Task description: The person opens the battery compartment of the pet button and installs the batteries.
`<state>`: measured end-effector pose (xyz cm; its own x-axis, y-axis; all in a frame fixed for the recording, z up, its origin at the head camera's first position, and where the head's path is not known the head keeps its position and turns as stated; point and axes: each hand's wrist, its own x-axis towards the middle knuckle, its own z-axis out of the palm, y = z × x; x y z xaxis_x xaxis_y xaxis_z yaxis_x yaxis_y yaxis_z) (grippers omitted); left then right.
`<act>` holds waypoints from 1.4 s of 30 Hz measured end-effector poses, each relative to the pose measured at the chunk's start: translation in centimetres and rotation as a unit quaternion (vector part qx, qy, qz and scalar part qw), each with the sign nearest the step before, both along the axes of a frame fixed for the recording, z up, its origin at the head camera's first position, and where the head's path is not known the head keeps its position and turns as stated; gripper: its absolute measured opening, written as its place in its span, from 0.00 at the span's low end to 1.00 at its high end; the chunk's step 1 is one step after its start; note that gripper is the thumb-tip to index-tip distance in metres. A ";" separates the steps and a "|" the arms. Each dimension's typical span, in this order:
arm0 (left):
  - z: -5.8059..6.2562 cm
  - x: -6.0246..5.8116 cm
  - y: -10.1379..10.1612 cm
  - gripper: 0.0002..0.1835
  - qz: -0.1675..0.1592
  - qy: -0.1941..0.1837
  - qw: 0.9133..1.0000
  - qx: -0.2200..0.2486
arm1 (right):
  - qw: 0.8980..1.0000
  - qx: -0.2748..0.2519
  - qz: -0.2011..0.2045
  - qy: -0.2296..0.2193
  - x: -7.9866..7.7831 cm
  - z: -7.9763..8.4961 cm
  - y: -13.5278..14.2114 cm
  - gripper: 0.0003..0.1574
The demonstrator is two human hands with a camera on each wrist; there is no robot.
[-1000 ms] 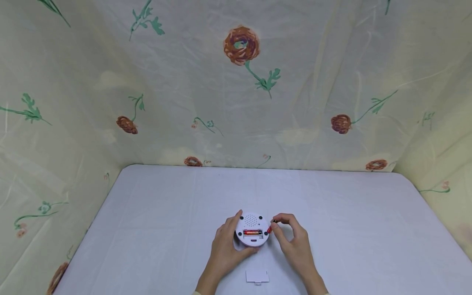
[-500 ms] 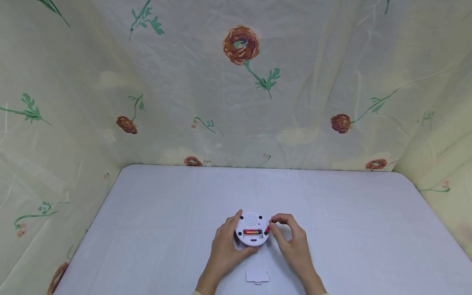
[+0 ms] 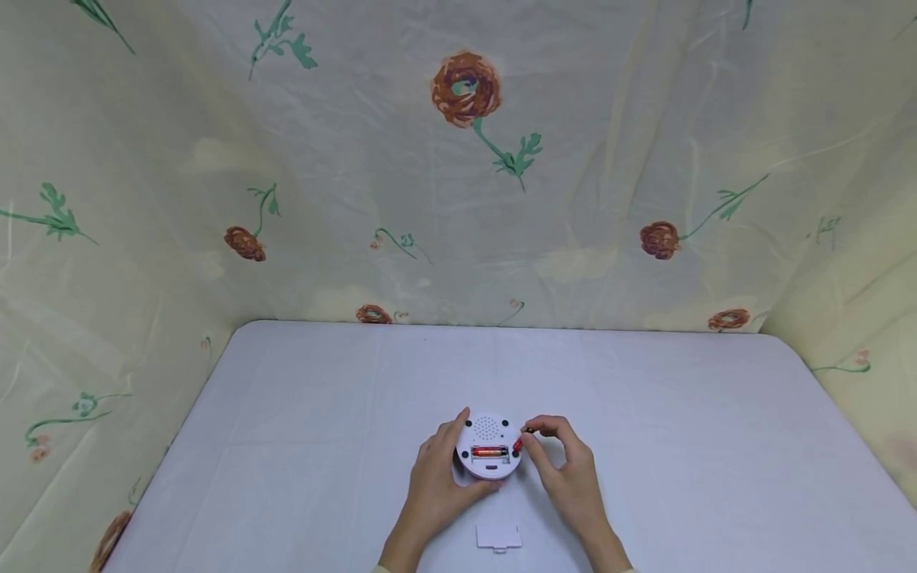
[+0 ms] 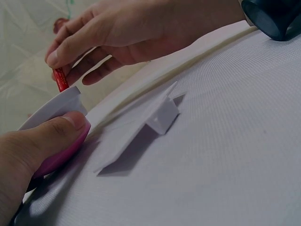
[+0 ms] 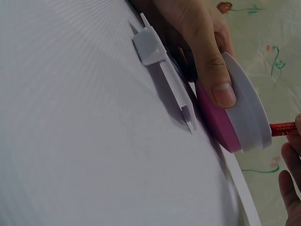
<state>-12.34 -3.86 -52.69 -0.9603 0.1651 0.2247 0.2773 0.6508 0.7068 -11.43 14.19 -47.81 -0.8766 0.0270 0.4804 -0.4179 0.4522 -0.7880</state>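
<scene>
- the upper battery (image 3: 518, 445), red, slants over the right-hand edge of the round device (image 3: 487, 430), its lower end near a black foot (image 3: 515, 454); whether they touch cannot be told.
- the right hand (image 3: 566, 469) pinches this battery by its upper end between thumb and fingers, which leaves the red body free to be angled; a light pinch would probably suit so slim a cylinder.
- the device, white underside up with pink below, has an uncovered battery compartment (image 3: 490, 460) holding a second battery (image 3: 489, 451) lengthwise in its far part; lining the upper battery up parallel to that one, and minding the end contacts, would likely go best.
- the left hand (image 3: 438, 481) grips the device around its side, thumb on the near edge; a firm, steady hold there should counter any push.
- just nearer the person, the compartment cover (image 3: 498, 536) lies apart on the white table (image 3: 322, 446), where a sleeve could perhaps brush it.
- behind hangs flower-patterned cloth (image 3: 458, 199).
</scene>
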 end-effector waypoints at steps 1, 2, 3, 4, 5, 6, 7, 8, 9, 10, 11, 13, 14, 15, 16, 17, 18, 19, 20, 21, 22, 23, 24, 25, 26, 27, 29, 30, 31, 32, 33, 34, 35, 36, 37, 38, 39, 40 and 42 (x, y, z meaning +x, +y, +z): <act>0.0 0.0 0.0 0.56 0.000 0.000 1.000 -0.001 | 1.000 0.001 0.001 0.001 0.0 0.0 0.0 0.10; 0.0 0.0 0.0 0.56 0.000 0.000 1.000 -0.001 | 1.000 0.003 0.002 0.003 0.0 0.0 0.0 0.10; 0.0 0.0 0.0 0.56 -0.001 0.001 1.000 -0.002 | 1.000 0.003 0.004 0.003 0.0 0.0 -0.1 0.10; 0.0 0.0 0.0 0.56 -0.001 0.001 1.000 -0.002 | 1.000 0.003 0.005 0.004 0.0 0.0 -0.1 0.10; 0.0 0.0 0.0 0.56 -0.002 0.001 1.000 -0.001 | 1.000 0.005 0.005 0.005 0.0 0.1 -0.1 0.10; 0.0 -0.1 0.0 0.56 -0.003 0.002 1.000 -0.001 | 1.000 0.005 0.007 0.004 0.0 0.1 -0.2 0.10; 0.0 -0.1 0.0 0.56 -0.003 0.002 1.000 -0.002 | 1.000 0.005 0.007 0.003 0.1 0.1 -0.2 0.10; 0.0 -0.1 0.0 0.56 -0.003 0.003 1.000 -0.002 | 1.000 0.004 0.008 0.002 0.1 0.1 -0.2 0.10; 0.0 -0.1 0.0 0.56 -0.003 0.004 1.000 -0.002 | 1.000 0.003 0.010 0.001 0.1 0.1 -0.3 0.10; 0.0 -0.1 0.0 0.56 -0.003 0.005 1.000 -0.003 | 1.000 0.003 0.013 0.002 0.1 0.1 -0.3 0.10; 0.0 -0.1 0.0 0.56 -0.003 0.005 1.000 -0.004 | 1.000 0.004 0.016 0.003 0.1 0.1 -0.4 0.11; 0.0 -0.1 0.0 0.56 -0.003 0.007 1.000 -0.005 | 1.000 0.006 0.021 0.004 0.2 0.1 -0.4 0.11; 0.0 -0.1 0.0 0.56 -0.002 0.007 1.000 -0.005 | 1.000 0.008 0.024 0.005 0.2 0.1 -0.5 0.11; 0.0 -0.1 0.0 0.56 -0.002 0.007 1.000 -0.005 | 1.000 0.011 0.027 0.007 0.2 0.0 -0.5 0.11; 0.0 -0.1 0.0 0.56 -0.002 0.007 1.000 -0.004 | 0.999 0.013 0.029 0.007 0.2 0.0 -0.6 0.11; 0.0 -0.1 0.0 0.56 -0.003 0.008 1.000 -0.004 | 0.999 0.016 0.030 0.007 0.2 0.0 -0.6 0.11; 0.0 -0.1 0.0 0.56 -0.002 0.008 1.000 -0.004 | 0.999 0.017 0.031 0.008 0.2 0.0 -0.6 0.11; 0.0 -0.1 0.0 0.56 -0.003 0.009 1.000 -0.004 | 0.999 0.019 0.031 0.009 0.2 0.0 -0.7 0.11; 0.0 -0.1 0.0 0.56 -0.003 0.010 1.000 -0.004 | 0.999 0.020 0.031 0.009 0.2 -0.1 -0.7 0.11; 0.0 -0.1 0.0 0.56 -0.003 0.011 1.000 -0.005 | 0.999 0.021 0.031 0.011 0.2 -0.1 -0.7 0.12; 0.0 -0.1 0.0 0.56 -0.003 0.012 1.000 -0.006 | 0.999 0.022 0.031 0.012 0.2 -0.1 -0.7 0.12; 0.0 -0.1 0.0 0.56 -0.003 0.012 1.000 -0.005 | 0.999 0.022 0.031 0.013 0.2 -0.1 -0.7 0.12; 0.0 -0.1 0.0 0.56 -0.003 0.011 1.000 -0.005 | 0.999 0.022 0.032 0.015 0.2 -0.2 -0.8 0.12; 0.1 -0.1 0.0 0.56 -0.002 0.011 1.000 -0.004 | 0.999 0.022 0.033 0.016 0.2 -0.2 -0.8 0.12; 0.1 -0.1 0.0 0.56 -0.002 0.010 1.000 -0.003 | 0.999 0.024 0.033 0.017 0.2 -0.2 -0.8 0.12; 0.1 -0.1 0.0 0.56 -0.001 0.009 1.000 -0.001 | 0.999 0.024 0.034 0.018 0.1 -0.2 -0.8 0.11; 0.1 -0.1 0.0 0.56 -0.001 0.008 1.000 0.002 | 0.999 0.025 0.035 0.020 0.1 -0.2 -0.8 0.11; 0.0 -0.1 0.0 0.56 -0.001 0.008 1.000 0.003 | 0.999 0.026 0.034 0.020 0.1 -0.2 -0.8 0.11; 0.0 -0.1 0.0 0.56 -0.002 0.009 1.000 0.004 | 0.999 0.027 0.033 0.022 0.1 -0.2 -0.8 0.11; -0.1 -0.1 0.0 0.56 -0.003 0.010 1.000 0.005 | 0.999 0.027 0.033 0.023 0.2 -0.2 -0.9 0.12; -0.1 -0.1 0.0 0.56 -0.003 0.011 1.000 0.006 | 0.999 0.027 0.033 0.024 0.2 -0.2 -0.9 0.12; -0.1 -0.1 0.0 0.56 -0.003 0.012 1.000 0.007 | 0.999 0.026 0.033 0.027 0.2 -0.2 -0.9 0.12; -0.2 -0.1 0.0 0.56 -0.003 0.012 1.000 0.008 | 0.999 0.026 0.033 0.029 0.2 -0.2 -0.9 0.12; -0.2 -0.1 0.0 0.56 -0.004 0.013 1.000 0.009 | 0.999 0.027 0.033 0.030 0.2 -0.2 -1.0 0.12; -0.2 -0.1 0.0 0.56 -0.003 0.013 1.000 0.009 | 0.999 0.026 0.033 0.032 0.2 -0.1 -1.0 0.12; -0.2 -0.1 0.0 0.56 -0.002 0.013 1.000 0.009 | 0.999 0.026 0.033 0.033 0.2 -0.1 -1.0 0.12; -0.2 -0.1 0.0 0.57 -0.002 0.013 1.000 0.009 | 0.999 0.026 0.034 0.033 0.2 -0.1 -1.0 0.12; -0.3 -0.1 0.0 0.57 -0.001 0.013 1.000 0.009 | 0.999 0.027 0.034 0.034 0.2 -0.1 -1.1 0.12; -0.2 -0.1 0.0 0.57 -0.001 0.014 1.000 0.008 | 0.999 0.026 0.033 0.032 0.2 -0.1 -1.1 0.12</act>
